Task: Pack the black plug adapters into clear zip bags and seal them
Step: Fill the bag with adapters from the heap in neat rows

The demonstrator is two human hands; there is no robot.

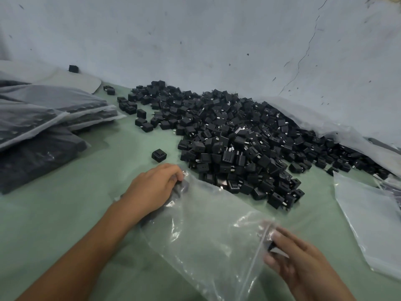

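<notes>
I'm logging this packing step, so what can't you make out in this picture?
- Head view: how many adapters sit in the clear zip bag; left hand and glare hide them.
- Small black item by the right hand: motion-blurred.
- Grey bagged stacks: contents veiled by plastic, cut by left edge.

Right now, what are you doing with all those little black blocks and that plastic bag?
A person is packing plug adapters into a clear bag on a green table. The left hand grips the bag's far edge. The right hand holds an adapter at the bag's near edge, where the zip strip runs. A big pile of loose adapters waits just behind the bag. More bags lie to the right, and filled packs are stacked on the left.
</notes>
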